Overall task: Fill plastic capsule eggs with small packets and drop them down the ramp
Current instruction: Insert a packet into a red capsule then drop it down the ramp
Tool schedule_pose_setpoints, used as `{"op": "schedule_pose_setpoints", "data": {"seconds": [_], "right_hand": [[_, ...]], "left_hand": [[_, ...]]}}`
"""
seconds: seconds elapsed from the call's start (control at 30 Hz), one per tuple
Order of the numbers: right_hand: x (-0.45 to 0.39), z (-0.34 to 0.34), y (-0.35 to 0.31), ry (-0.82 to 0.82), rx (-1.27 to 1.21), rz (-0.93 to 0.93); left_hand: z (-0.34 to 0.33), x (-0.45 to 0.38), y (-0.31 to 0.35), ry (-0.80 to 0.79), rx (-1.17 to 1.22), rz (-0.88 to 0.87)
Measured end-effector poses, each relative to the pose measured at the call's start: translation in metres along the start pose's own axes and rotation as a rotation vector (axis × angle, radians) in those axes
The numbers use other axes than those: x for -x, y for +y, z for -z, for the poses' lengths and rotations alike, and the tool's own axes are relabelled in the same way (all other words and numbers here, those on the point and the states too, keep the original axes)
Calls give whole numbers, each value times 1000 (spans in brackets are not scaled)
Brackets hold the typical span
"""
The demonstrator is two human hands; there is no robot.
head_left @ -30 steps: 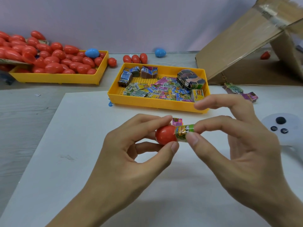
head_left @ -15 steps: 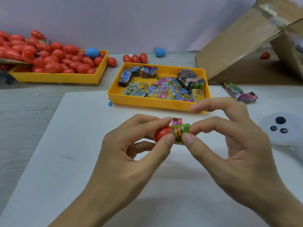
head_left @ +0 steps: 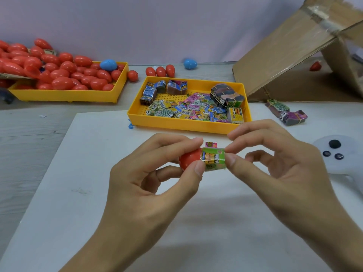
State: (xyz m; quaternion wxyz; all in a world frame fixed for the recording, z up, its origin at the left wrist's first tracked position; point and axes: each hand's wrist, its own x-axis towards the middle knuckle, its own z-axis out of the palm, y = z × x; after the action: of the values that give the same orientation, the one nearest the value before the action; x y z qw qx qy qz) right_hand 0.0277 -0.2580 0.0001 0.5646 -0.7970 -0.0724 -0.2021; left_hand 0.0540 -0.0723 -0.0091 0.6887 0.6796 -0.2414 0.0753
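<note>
**Packet at the mouth of a red egg half**

We start with the white board (head_left: 82,193) that covers most of the near table and lies under both of our hands. At the far right rises the cardboard ramp (head_left: 284,55), tilted up toward the right, with a strip of tape near its top. Far left sits a yellow tray (head_left: 64,95) heaped with red eggs (head_left: 62,82), one blue egg (head_left: 108,64) lying on the heap. In the middle, just beyond our hands, is a second yellow tray (head_left: 186,125) holding loose printed packets (head_left: 188,110) and several banded bundles. Three red eggs stand in a row behind it, and a second blue egg (head_left: 190,63) lies by the wall. Two more bundles (head_left: 285,112) lie on the board at the foot of the ramp. A white controller (head_left: 341,154) with dark buttons rests at the right edge.

Our left hand (head_left: 145,185) grips a red egg half (head_left: 189,160) between thumb and forefinger, the open end facing right. Our right hand (head_left: 282,169) pinches a green packet (head_left: 213,159) between thumb and forefinger, its left end at the mouth of the egg half; we cannot tell how far in it sits. The other right fingers are spread loosely. Just behind the green packet, a small pink packet (head_left: 211,144) lies on the board.
</note>
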Motion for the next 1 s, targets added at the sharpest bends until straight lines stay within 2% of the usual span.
{"op": "schedule_pose_setpoints", "data": {"seconds": [0.4, 0.6, 1.0], "right_hand": [[-4, 4, -2, -84, -167, -162], [-5, 5, -4, -236, -321, -300], [-7, 6, -6, -200, -363, -487]], "left_hand": [[1, 0, 0, -72, -8, -48], [-1, 1, -3, -125, -53, -81], [-3, 4, -8, -131, -102, -149]]}}
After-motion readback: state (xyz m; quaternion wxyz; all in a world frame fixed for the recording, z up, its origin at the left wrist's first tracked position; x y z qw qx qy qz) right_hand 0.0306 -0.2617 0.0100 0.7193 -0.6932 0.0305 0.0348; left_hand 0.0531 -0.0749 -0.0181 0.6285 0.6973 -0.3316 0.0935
